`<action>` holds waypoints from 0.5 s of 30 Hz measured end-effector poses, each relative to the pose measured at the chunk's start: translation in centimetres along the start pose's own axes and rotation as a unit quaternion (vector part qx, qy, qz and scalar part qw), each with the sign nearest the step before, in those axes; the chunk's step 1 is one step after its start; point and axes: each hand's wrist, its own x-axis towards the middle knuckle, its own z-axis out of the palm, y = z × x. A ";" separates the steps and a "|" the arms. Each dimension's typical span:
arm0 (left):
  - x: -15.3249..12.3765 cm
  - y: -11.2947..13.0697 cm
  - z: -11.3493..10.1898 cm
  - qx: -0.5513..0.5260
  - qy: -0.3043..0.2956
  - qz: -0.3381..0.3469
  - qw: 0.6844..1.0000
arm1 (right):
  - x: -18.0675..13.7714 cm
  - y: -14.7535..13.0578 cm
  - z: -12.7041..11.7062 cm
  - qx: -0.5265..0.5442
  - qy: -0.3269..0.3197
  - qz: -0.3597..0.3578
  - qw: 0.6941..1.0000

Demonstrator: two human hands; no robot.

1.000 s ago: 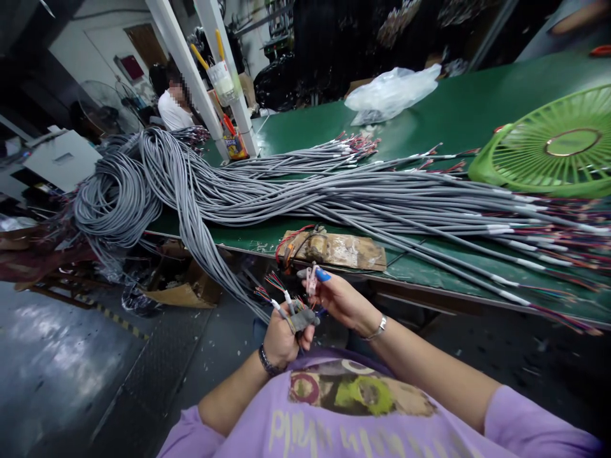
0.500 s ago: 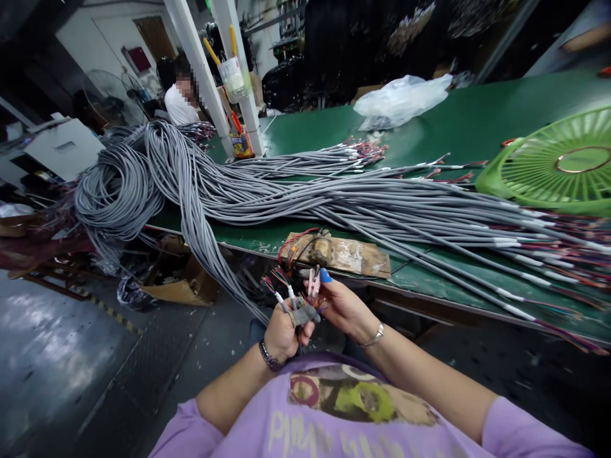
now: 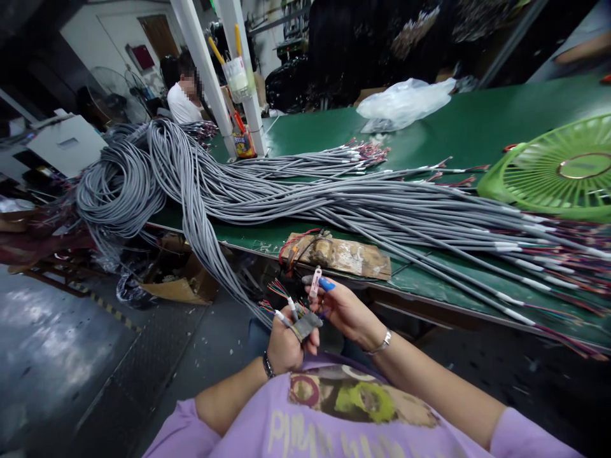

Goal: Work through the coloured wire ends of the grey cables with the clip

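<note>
My left hand is closed around the ends of two grey cables, whose stripped coloured wires fan out above my fist; grey tape covers a fingertip. My right hand pinches a small pale clip-like piece just above the wire ends, with blue tape on one fingertip. Both hands are held close together in front of my chest, below the edge of the green bench. The held cables run up into a large bundle of grey cables lying across the bench.
A taped wooden block with red wires lies at the bench edge just beyond my hands. A green fan guard sits at the right and a clear plastic bag at the back. White posts and a seated person are behind the bench.
The view has shifted slightly. My hands stay together with the same hold; the right hand has tilted the small piece a little over the wire ends.
</note>
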 end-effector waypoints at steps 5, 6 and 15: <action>0.1 0.3 1.2 0.014 0.059 0.014 0.998 | 0.3 0.0 -0.1 0.023 0.013 0.011 1.000; 0.2 0.3 1.4 0.017 0.062 0.013 0.998 | 0.3 0.0 0.0 0.030 0.016 0.016 0.999; 0.6 0.1 1.9 0.020 0.092 0.000 0.996 | 0.7 -0.5 0.1 -0.007 0.043 0.018 0.999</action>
